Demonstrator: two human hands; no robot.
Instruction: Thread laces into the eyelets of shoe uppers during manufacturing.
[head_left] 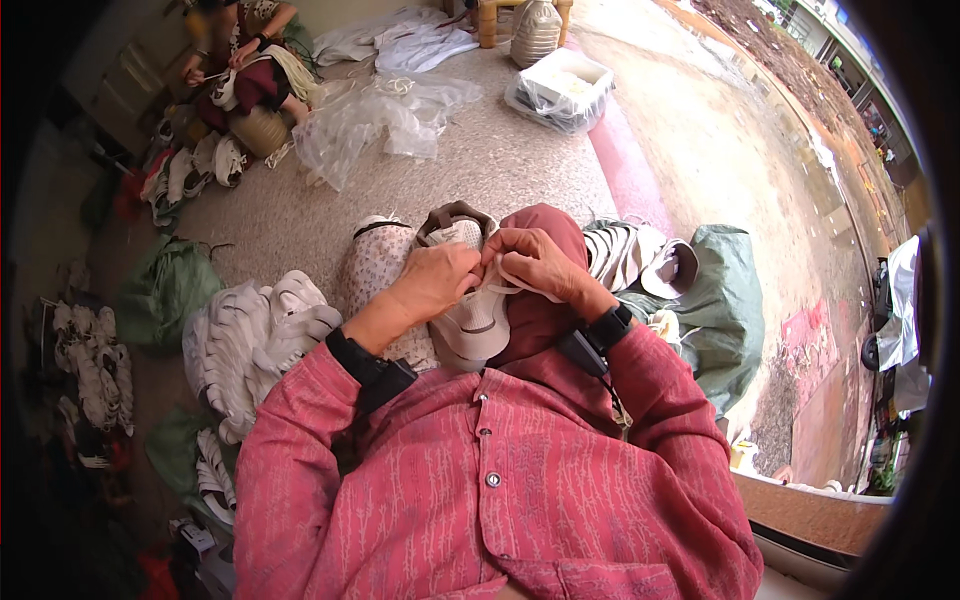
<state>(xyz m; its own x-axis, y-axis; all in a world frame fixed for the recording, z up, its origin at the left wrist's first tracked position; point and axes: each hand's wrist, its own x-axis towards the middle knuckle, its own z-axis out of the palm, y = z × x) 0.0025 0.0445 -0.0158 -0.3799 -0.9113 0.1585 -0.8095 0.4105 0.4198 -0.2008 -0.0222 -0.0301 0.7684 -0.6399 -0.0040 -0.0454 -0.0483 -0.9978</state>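
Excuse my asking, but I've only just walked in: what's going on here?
A person in a pinkish-red shirt is working on a pale shoe. The right hand holds what looks like a white lace; the left hand is pinched close by, its hold partly hidden. White shoe pieces are heaped on the left; more stand stacked on the right, beside a green sack. A co-worker sits farther off.

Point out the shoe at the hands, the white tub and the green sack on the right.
Shoe (470, 318): head view, pale end nearest the wearer.
White tub (552, 101): head view, front rim.
Green sack (728, 300): head view, middle of its side.
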